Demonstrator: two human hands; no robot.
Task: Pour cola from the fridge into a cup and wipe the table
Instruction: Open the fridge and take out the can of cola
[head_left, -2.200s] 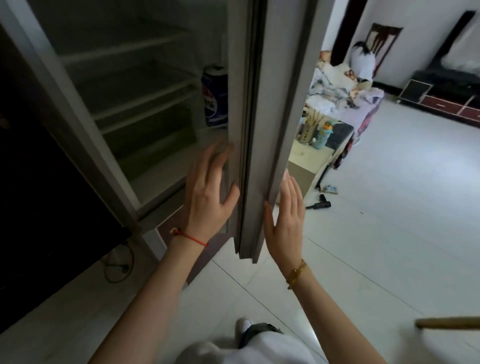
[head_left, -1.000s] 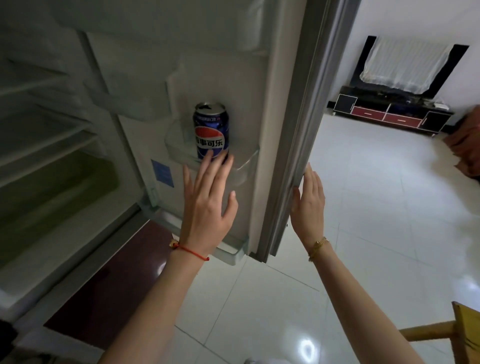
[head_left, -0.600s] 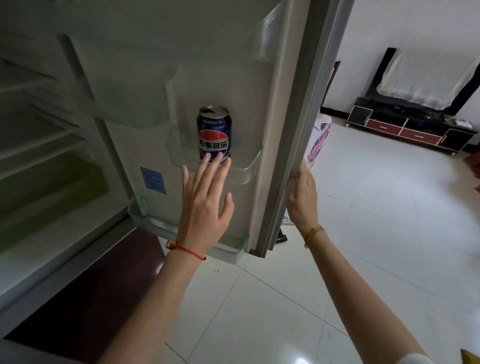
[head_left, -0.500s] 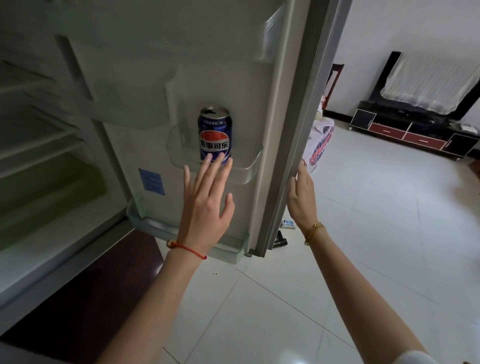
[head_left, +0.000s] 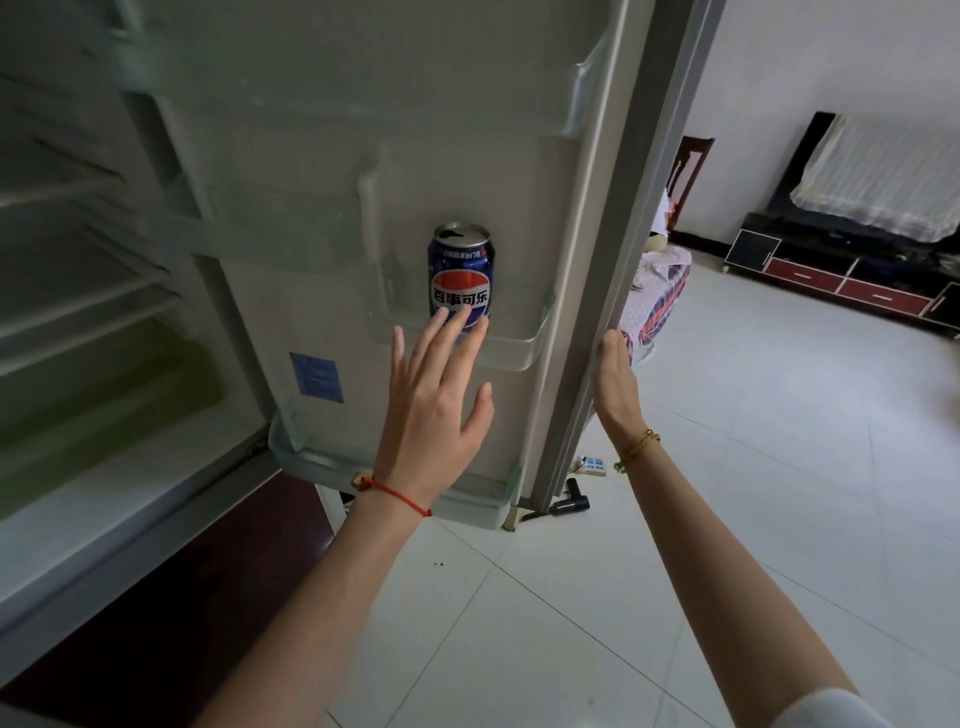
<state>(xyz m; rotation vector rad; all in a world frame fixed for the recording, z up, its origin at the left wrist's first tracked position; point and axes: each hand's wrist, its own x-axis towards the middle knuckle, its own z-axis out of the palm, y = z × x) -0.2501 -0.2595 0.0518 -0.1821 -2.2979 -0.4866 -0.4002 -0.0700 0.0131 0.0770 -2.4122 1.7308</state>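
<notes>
A blue cola can (head_left: 461, 270) with a red, white and blue logo stands upright in a clear door shelf (head_left: 511, 349) of the open fridge door (head_left: 467, 130). My left hand (head_left: 436, 410) is stretched out flat just below the can, fingertips in front of its lower part, holding nothing. My right hand (head_left: 613, 384) rests with straight fingers against the outer edge of the door. No cup or table is in view.
The fridge interior (head_left: 93, 291) with bare shelves is at the left. Beyond the door lie a white power strip (head_left: 592, 464) and a dark tool (head_left: 569, 503) on the tiled floor. A low black and red TV cabinet (head_left: 841, 283) stands at the far right wall.
The fridge door has swung wide open, showing the can in its shelf. My left hand has risen towards the can. My right hand stays on the door edge.
</notes>
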